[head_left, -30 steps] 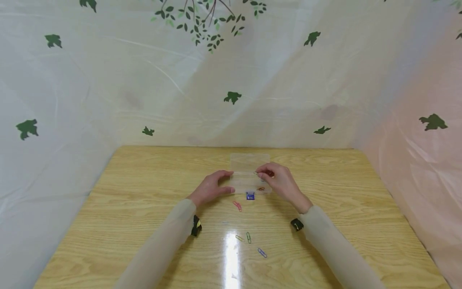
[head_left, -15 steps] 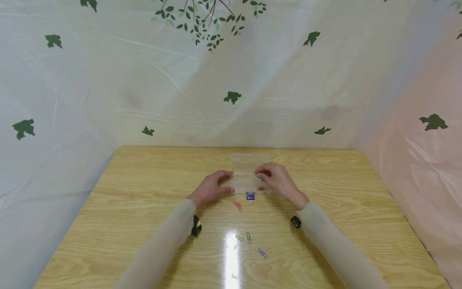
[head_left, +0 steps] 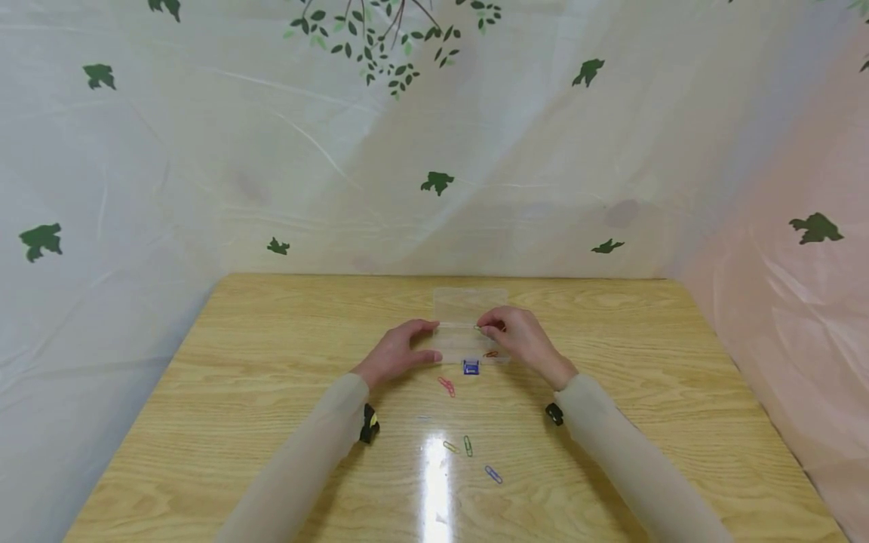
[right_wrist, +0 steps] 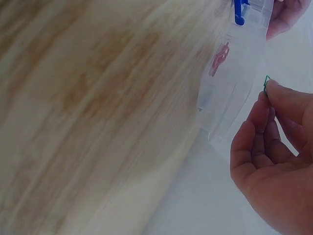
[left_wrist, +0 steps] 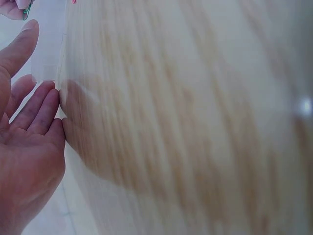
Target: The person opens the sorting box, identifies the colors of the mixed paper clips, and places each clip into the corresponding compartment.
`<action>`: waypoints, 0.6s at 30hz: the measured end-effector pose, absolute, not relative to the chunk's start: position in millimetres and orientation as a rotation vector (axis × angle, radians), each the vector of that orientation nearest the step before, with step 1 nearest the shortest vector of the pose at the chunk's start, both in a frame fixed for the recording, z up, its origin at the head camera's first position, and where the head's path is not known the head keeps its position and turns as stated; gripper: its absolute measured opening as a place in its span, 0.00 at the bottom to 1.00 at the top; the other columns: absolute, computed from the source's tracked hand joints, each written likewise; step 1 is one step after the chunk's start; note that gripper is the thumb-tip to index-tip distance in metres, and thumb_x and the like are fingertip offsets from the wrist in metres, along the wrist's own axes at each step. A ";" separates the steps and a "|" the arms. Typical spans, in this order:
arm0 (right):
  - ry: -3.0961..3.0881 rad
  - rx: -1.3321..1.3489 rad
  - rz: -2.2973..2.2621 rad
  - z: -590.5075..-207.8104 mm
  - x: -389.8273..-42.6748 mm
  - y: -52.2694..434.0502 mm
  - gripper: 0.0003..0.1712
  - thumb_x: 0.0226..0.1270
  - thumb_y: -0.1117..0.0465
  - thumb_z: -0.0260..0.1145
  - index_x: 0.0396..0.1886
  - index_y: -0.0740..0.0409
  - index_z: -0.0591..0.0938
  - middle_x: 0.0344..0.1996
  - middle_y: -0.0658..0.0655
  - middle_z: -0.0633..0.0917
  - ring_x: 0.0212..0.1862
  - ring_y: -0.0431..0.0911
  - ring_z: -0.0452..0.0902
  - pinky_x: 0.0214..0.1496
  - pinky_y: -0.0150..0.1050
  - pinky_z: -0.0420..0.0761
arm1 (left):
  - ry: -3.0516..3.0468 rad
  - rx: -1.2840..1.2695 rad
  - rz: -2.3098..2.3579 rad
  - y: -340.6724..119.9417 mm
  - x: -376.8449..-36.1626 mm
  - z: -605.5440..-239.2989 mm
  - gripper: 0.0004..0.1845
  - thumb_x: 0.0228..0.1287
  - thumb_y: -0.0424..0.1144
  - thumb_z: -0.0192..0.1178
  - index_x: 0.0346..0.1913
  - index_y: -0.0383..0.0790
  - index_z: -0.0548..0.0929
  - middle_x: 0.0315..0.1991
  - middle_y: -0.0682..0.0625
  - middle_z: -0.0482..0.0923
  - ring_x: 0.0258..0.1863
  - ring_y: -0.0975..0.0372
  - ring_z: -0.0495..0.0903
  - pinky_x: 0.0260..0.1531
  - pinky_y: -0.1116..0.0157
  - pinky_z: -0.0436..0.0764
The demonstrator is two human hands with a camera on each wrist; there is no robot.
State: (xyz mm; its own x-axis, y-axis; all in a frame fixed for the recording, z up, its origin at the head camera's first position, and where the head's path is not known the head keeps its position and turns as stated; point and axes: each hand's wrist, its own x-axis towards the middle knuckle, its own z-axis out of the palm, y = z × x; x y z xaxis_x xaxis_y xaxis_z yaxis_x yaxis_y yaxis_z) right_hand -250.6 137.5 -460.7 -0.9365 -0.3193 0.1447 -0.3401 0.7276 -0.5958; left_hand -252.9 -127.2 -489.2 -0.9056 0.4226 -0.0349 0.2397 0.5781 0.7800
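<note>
A clear plastic box [head_left: 453, 343] stands near the far side of the table, its lid [head_left: 468, 303] raised at the back and a blue latch [head_left: 471, 368] at the front. My left hand [head_left: 400, 349] holds the box's left end, thumb at the front corner and fingertips at the back one. Over the box's right half, my right hand [head_left: 523, 335] pinches a small green paper clip [right_wrist: 265, 85] between thumb and index finger, its other fingers loosely curled. Red paper clips [right_wrist: 220, 58] lie inside the box at the right front.
Pink paper clips [head_left: 446, 388] lie just in front of the box. Closer to me on the wooden table [head_left: 285, 324] are a pale clip [head_left: 424, 417], a yellow clip [head_left: 451, 447], a green clip [head_left: 468, 446] and a blue clip [head_left: 493, 474]. A patterned curtain [head_left: 339, 188] hangs behind.
My right hand has shifted slightly left and toward me over the box, still pinching the green paper clip. The left hand and the box have stayed put.
</note>
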 end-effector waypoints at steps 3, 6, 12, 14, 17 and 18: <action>-2.893 0.563 0.999 -460.3 -251.3 137.3 0.07 0.74 0.64 0.68 0.46 0.59 0.89 0.44 0.56 0.89 0.43 0.46 0.84 0.49 0.46 0.85 | 2.592 0.549 1.230 -127.2 -252.8 -488.8 0.33 0.67 0.46 0.72 0.72 0.44 0.75 0.72 0.46 0.73 0.74 0.50 0.67 0.76 0.52 0.63; -2.896 0.572 0.997 -460.1 -251.4 137.3 0.07 0.74 0.64 0.68 0.46 0.60 0.90 0.43 0.55 0.90 0.43 0.46 0.84 0.48 0.46 0.85 | 2.593 0.546 1.223 -127.1 -252.7 -488.8 0.33 0.67 0.46 0.72 0.73 0.44 0.75 0.72 0.46 0.72 0.74 0.51 0.67 0.76 0.52 0.63; -2.916 0.563 0.987 -461.0 -251.5 136.9 0.07 0.74 0.64 0.68 0.45 0.59 0.90 0.43 0.55 0.89 0.43 0.46 0.83 0.49 0.46 0.85 | 2.584 0.539 1.225 -127.2 -251.6 -487.1 0.33 0.67 0.46 0.72 0.73 0.45 0.75 0.73 0.46 0.72 0.75 0.50 0.66 0.76 0.51 0.62; -2.922 0.558 0.976 -461.1 -251.5 136.7 0.06 0.74 0.65 0.68 0.45 0.59 0.90 0.43 0.55 0.89 0.43 0.46 0.83 0.49 0.46 0.85 | 2.576 0.532 1.231 -127.3 -251.3 -486.8 0.34 0.67 0.46 0.72 0.73 0.45 0.75 0.73 0.46 0.71 0.75 0.51 0.65 0.77 0.52 0.62; -2.926 0.557 0.960 -461.5 -251.8 136.3 0.06 0.74 0.65 0.68 0.44 0.58 0.90 0.43 0.55 0.89 0.43 0.46 0.83 0.48 0.46 0.85 | 2.563 0.525 1.243 -127.6 -250.7 -486.8 0.34 0.67 0.46 0.72 0.73 0.45 0.75 0.73 0.47 0.72 0.75 0.51 0.66 0.76 0.52 0.62; -2.926 0.561 0.952 -461.7 -251.8 136.2 0.06 0.74 0.65 0.68 0.44 0.58 0.90 0.43 0.55 0.89 0.43 0.46 0.83 0.48 0.46 0.85 | 2.560 0.524 1.249 -127.6 -250.8 -487.1 0.34 0.67 0.46 0.72 0.73 0.45 0.75 0.73 0.47 0.72 0.75 0.52 0.66 0.76 0.52 0.62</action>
State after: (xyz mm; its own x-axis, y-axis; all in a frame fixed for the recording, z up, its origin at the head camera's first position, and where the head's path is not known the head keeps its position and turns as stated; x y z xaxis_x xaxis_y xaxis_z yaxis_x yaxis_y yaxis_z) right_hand -251.8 136.2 -461.7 -0.9355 -0.3314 0.1223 -0.3399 0.7505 -0.5668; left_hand -250.8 -127.6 -487.1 -0.9055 0.4199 -0.0609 0.2104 0.5690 0.7950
